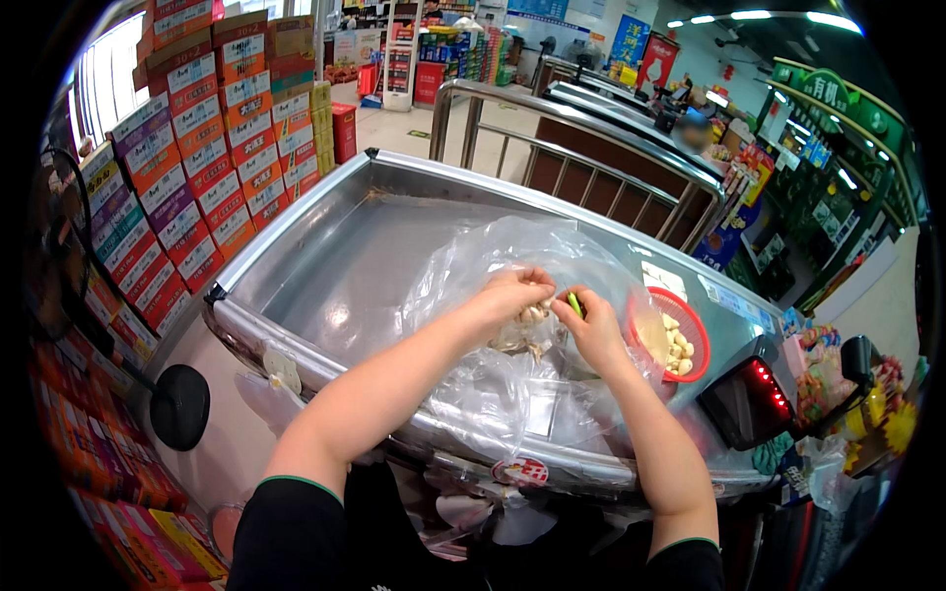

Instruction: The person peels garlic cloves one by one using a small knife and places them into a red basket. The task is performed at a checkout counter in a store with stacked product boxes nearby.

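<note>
My left hand point(523, 292) holds a garlic bulb point(533, 313) with its cloves partly bared, above a clear plastic bag point(473, 255) spread out in a metal display bin. Close to its right, my right hand point(587, 321) grips a small green-handled tool point(574, 303), probably a paring knife; its blade is hard to see. Dry garlic skins point(533, 347) lie on the plastic beneath both hands. A red plastic basket point(704, 341) with peeled garlic cloves point(678, 349) stands right of my right hand, partly behind the plastic.
The bin's metal rim point(295, 214) runs around the work spot. At the right stand a scale display point(748, 402) with red digits and packaged goods. Stacked cartons point(199, 162) rise at the left, near a round black stand base point(179, 408). Steel railings point(576, 166) lie beyond; a person is farther back.
</note>
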Action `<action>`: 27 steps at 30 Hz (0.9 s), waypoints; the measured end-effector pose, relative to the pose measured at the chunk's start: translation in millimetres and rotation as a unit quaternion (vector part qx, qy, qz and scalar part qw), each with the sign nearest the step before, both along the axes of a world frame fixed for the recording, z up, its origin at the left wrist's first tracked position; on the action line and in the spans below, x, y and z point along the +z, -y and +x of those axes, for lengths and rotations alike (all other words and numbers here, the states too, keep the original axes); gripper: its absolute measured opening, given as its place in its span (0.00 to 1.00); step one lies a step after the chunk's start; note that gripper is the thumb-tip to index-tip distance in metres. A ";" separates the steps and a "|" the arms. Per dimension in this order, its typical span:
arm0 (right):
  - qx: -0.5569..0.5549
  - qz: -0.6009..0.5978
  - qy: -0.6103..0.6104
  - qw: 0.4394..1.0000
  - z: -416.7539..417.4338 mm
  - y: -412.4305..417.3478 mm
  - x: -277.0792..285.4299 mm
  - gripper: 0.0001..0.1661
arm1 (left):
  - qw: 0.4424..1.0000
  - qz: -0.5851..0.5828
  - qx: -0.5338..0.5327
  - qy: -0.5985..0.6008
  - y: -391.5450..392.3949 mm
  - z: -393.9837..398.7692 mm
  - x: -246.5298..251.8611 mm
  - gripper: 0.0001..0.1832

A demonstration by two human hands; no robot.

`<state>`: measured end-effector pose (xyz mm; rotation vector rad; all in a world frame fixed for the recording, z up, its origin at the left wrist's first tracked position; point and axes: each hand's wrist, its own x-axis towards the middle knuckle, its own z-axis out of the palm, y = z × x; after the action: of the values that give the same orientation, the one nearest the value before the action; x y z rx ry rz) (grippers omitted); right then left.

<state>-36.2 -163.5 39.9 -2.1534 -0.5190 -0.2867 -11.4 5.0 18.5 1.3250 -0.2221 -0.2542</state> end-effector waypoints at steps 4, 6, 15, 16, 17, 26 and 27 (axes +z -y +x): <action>0.004 0.012 -0.024 1.000 -4.3 1.3 7.5 0.12 | 0.998 -0.042 -0.010 -0.036 1.0 -5.0 4.7 0.08; 0.011 0.015 -0.013 1.000 -4.6 1.4 5.8 0.11 | 0.997 -0.054 -0.012 -0.054 0.2 -6.3 6.7 0.10; 0.018 0.083 -0.061 0.994 -2.3 2.2 6.5 0.11 | 0.989 -0.112 -0.045 -0.085 0.4 -3.1 2.5 0.14; 0.017 0.074 -0.048 0.996 -0.3 3.8 4.2 0.11 | 0.989 -0.114 -0.054 -0.077 0.0 -1.1 0.9 0.14; 0.016 0.064 -0.034 0.997 1.8 4.9 1.9 0.11 | 0.989 -0.115 -0.064 -0.069 -1.0 0.4 -0.5 0.14; -0.036 -0.004 -0.029 0.999 0.3 5.3 2.3 0.22 | 0.995 -0.060 -0.058 -0.057 -5.1 -3.3 5.0 0.11; -0.035 0.003 -0.032 0.999 -0.1 5.9 3.3 0.23 | 0.995 -0.055 -0.058 -0.053 -5.7 -4.4 7.3 0.11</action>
<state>-36.3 -169.4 43.2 -2.1696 -0.4071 -0.2570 -15.8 10.7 25.8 1.1876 -0.2206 -0.4028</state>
